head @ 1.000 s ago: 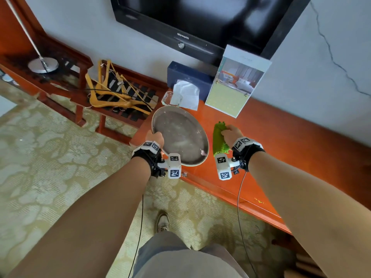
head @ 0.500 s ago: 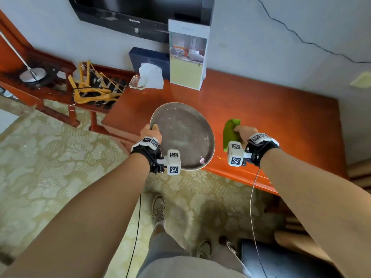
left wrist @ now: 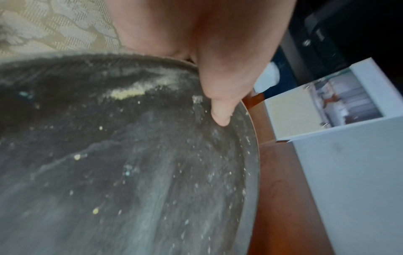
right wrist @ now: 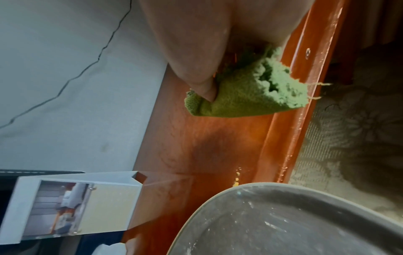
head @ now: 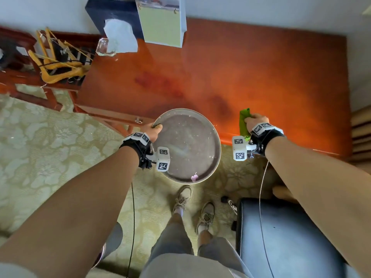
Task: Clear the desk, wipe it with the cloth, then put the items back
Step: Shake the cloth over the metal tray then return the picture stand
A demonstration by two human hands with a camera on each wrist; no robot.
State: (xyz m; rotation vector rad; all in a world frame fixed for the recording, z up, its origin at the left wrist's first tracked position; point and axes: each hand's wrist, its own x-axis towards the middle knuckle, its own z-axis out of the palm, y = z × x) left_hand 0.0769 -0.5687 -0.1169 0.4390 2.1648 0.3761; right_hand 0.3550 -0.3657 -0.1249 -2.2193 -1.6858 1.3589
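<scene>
My left hand (head: 153,131) grips the rim of a round grey metal tray (head: 188,145), thumb inside the rim (left wrist: 220,119). The tray hangs past the front edge of the red wooden desk (head: 261,81), mostly over the carpet. Dust and crumbs dot the tray (left wrist: 130,172), and a small pink scrap (head: 194,177) lies at its near rim. My right hand (head: 254,122) holds a bunched green cloth (head: 244,123) on the desk near the front edge. In the right wrist view the thumb presses into the cloth (right wrist: 246,98), and yellow crumbs (right wrist: 236,179) lie by the tray (right wrist: 283,224).
At the desk's back stand a white desk calendar (head: 162,23), a dark blue tissue box (head: 112,15) with a tissue pulled up, and a small glass dish (head: 104,47). A rack with yellow hangers (head: 58,61) is left. A black stool (head: 285,237) stands by my right leg.
The tray has been drawn back toward me over the desk's front edge. The right hand and cloth have slid right along the front of the desk. My view has tipped further down.
</scene>
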